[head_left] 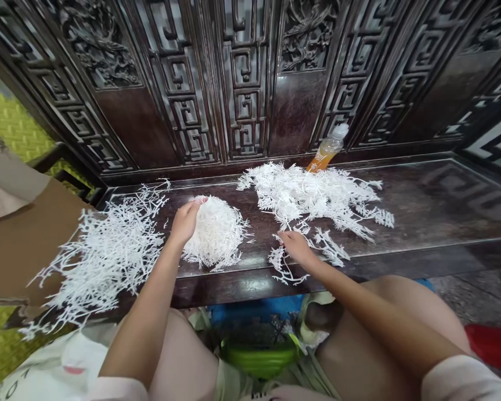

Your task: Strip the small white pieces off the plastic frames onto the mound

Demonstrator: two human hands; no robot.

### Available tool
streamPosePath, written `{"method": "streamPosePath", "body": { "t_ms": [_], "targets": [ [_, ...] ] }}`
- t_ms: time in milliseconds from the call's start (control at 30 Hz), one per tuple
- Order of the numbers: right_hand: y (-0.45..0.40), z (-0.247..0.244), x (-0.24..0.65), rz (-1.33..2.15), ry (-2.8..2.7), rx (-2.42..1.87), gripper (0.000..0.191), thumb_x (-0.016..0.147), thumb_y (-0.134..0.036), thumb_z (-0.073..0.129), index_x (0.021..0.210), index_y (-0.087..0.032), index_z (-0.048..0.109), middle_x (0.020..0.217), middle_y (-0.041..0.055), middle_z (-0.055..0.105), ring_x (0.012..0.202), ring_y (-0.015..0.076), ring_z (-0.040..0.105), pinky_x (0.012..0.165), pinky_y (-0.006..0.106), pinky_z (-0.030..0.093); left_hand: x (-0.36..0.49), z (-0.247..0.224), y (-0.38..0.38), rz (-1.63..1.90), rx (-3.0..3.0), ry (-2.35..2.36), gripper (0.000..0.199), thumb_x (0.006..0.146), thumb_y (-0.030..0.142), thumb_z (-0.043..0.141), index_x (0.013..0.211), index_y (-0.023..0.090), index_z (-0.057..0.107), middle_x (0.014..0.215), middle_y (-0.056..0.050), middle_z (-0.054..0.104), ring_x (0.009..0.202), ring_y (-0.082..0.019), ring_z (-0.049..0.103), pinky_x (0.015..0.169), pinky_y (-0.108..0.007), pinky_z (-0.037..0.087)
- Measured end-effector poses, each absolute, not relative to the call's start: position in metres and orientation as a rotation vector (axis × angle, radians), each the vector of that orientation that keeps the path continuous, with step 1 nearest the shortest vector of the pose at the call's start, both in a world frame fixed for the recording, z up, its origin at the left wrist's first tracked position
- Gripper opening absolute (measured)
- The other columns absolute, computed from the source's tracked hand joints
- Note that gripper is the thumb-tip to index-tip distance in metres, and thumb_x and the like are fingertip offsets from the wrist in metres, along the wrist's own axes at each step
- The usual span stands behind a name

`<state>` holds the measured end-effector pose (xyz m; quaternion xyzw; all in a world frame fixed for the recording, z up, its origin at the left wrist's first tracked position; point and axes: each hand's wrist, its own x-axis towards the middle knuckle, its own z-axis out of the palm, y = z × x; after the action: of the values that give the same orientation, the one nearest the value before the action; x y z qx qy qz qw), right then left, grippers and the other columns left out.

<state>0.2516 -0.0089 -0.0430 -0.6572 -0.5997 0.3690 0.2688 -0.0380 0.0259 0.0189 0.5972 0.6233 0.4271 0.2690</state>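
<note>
- At the far left of the seat of a carved dark-wood settee (421,206), a sheet of brown cardboard (25,239) sits at the edge, with a yellow-green woven mat (8,111) showing beyond it.
- Over the cardboard and onto the seat spreads a loose heap of white branching strands (104,256).
- My left hand (186,221) lies cupped on the upper left of a tight, domed mound of the same strands (217,234). I can't tell whether it is gripping or only resting.
- My hands are well apart, with the mound and a stretch of bare wood between them.
- My right hand (296,248) reaches into the near edge of a wide, loose spread of strands (309,195), its fingers (284,238) among a few pieces. Whether they pinch any, I can't tell.
- Behind that spread, a plastic bottle with an orange label (328,147) stands against the carved back panels (246,83).
- Below the seat, by my knees, there is something green (259,356), and at the far right, a red object (488,345) on a stone floor (476,295).
</note>
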Motion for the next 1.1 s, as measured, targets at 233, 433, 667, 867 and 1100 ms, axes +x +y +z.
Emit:
{"method": "streamPosePath", "body": {
  "t_ms": [233, 433, 667, 867, 1100],
  "targets": [
    [-0.013, -0.042, 0.249, 0.978, -1.639, -1.750, 0.040, 0.075, -0.044, 0.035, 0.047, -0.016, 0.042, 0.047, -0.0011, 0.043, 0.048, 0.0105, 0.040, 0.051, 0.023, 0.027, -0.043, 0.016, 0.024, 1.056, 1.828, 2.118, 0.038, 0.079, 0.042, 0.035, 0.082, 0.020, 0.066, 0.086, -0.005, 0.062, 0.083, -0.019, 0.053, 0.076, -0.030, 0.036],
    [-0.014, -0.039, 0.249, 1.005, -1.638, -1.705, 0.039, 0.074, -0.044, 0.035, 0.047, -0.017, 0.042, 0.045, -0.0020, 0.042, 0.047, 0.0103, 0.040, 0.051, 0.023, 0.028, -0.047, 0.019, 0.015, 1.044, 1.844, 2.156, 0.034, 0.076, 0.044, 0.041, 0.073, 0.020, 0.064, 0.071, -0.003, 0.058, 0.065, -0.015, 0.050, 0.063, -0.026, 0.035],
    [-0.015, -0.036, 0.246, 0.989, -1.666, -1.693, 0.040, 0.075, -0.042, 0.036, 0.047, -0.016, 0.043, 0.047, -0.0010, 0.046, 0.049, 0.0108, 0.043, 0.053, 0.023, 0.029, -0.024, 0.017, 0.004, 1.145, 1.804, 2.040, 0.030, 0.077, 0.040, 0.040, 0.074, 0.018, 0.061, 0.074, -0.004, 0.058, 0.069, -0.015, 0.050, 0.065, -0.026, 0.036],
    [-0.018, -0.037, 0.242, 1.077, -1.672, -1.580, 0.043, 0.078, -0.047, 0.034, 0.051, -0.015, 0.048, 0.051, -0.0004, 0.048, 0.052, 0.0108, 0.045, 0.055, 0.022, 0.031, 0.056, 0.003, -0.033, 0.694, 1.762, 1.299, 0.029, 0.076, 0.041, 0.042, 0.083, 0.019, 0.060, 0.083, -0.003, 0.060, 0.079, -0.016, 0.053, 0.071, -0.027, 0.039],
    [-0.021, -0.031, 0.239, 1.217, -1.637, -1.406, 0.044, 0.078, -0.050, 0.036, 0.055, -0.015, 0.049, 0.053, -0.0014, 0.047, 0.054, 0.0099, 0.043, 0.056, 0.022, 0.033, 0.089, -0.029, -0.053, 0.567, 1.749, 1.237, 0.037, 0.072, 0.042, 0.049, 0.101, 0.019, 0.052, 0.086, -0.005, 0.053, 0.077, -0.016, 0.050, 0.071, -0.029, 0.039]
  ]
}}
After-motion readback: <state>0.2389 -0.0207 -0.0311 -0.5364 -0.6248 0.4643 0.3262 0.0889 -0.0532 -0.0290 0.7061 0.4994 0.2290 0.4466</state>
